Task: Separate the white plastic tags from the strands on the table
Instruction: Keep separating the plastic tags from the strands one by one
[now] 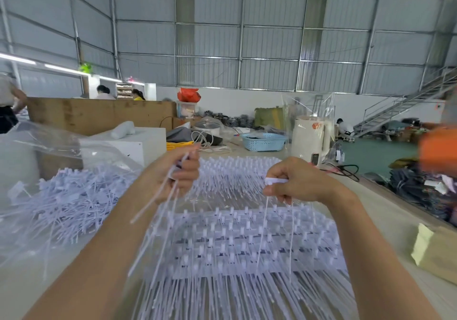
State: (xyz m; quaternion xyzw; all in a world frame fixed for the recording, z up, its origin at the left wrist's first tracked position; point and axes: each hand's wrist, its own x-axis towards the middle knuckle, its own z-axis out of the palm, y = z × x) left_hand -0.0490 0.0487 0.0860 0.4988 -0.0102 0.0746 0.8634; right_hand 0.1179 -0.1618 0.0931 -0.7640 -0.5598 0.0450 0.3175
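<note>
A wide sheet of white plastic tags still joined in rows [235, 243] lies on the table in front of me, with long strands running toward me. My left hand [181, 171] is raised above it and grips a bundle of white strands [158, 210] that hang down. My right hand [289, 181] is raised too and pinches a white tag strip [275, 180], with a few thin strands [291, 235] dangling below it. A loose pile of separated tags [74, 201] lies at the left, partly on clear plastic.
A clear plastic bag [37, 146] and a white box [138, 141] stand at the left. Behind the tags are a blue basket [264, 141] and a white kettle [310, 136]. A brown paper package [437, 253] lies at the right table edge. A person in an orange sleeve [437, 151] stands at the right.
</note>
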